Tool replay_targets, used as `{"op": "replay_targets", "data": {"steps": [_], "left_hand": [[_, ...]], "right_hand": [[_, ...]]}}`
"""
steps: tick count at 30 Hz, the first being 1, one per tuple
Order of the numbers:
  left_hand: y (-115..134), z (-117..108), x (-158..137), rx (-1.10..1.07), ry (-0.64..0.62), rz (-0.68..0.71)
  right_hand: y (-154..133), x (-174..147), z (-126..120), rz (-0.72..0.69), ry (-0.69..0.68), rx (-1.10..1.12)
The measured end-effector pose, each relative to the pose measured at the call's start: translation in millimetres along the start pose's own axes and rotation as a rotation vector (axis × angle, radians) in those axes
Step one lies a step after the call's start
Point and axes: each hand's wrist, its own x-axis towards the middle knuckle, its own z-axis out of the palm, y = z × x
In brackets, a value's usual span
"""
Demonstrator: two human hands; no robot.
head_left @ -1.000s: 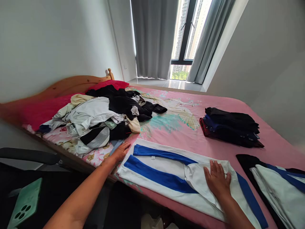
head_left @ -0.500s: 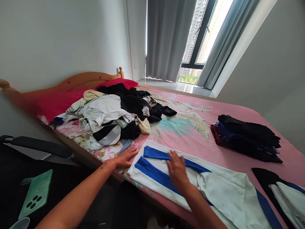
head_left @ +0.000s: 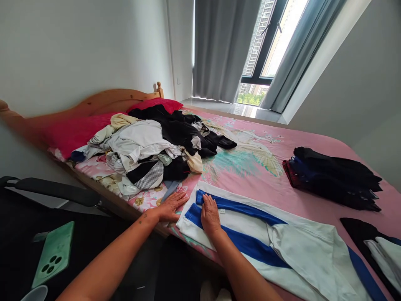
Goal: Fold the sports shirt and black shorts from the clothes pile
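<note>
I see a bed [head_left: 125, 96] with a pink sheet [head_left: 250, 188]. On it lie red pillows [head_left: 67, 136], a clothes heap [head_left: 140, 140], a dark folded stack [head_left: 332, 177], and a white-and-blue garment [head_left: 310, 246] under my right hand [head_left: 210, 213].

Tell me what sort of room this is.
Most likely a bedroom in a home: it has a curved brown wooden headboard, a broad pink patterned bedsheet and long grey fabric curtains.

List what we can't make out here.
Head view:
White-and-blue garment: lower end cut off by bottom edge; part hidden under right hand.
Garment's tag: print too small.
White clothes: cut off by right edge.
Round-rimmed object: cut off by bottom edge.
</note>
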Motion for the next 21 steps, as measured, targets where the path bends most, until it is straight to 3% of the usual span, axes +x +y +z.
{"op": "replay_targets", "data": {"steps": [11,18,21], "left_hand": [[24.4,25.9,4.9,0.097,0.184,-0.228],[41.1,17.2,19.4,0.028,0.063,-0.240],[52.2,21.7,33.6,-0.105,0.067,-0.248]], "right_hand": [[0.0,-1.6,4.4,-0.017,0.076,0.020],[-9.0,-0.2,-4.8,0.032,-0.003,0.018],[-8.1,0.0,-7.1,0.033,-0.008,0.034]]}}
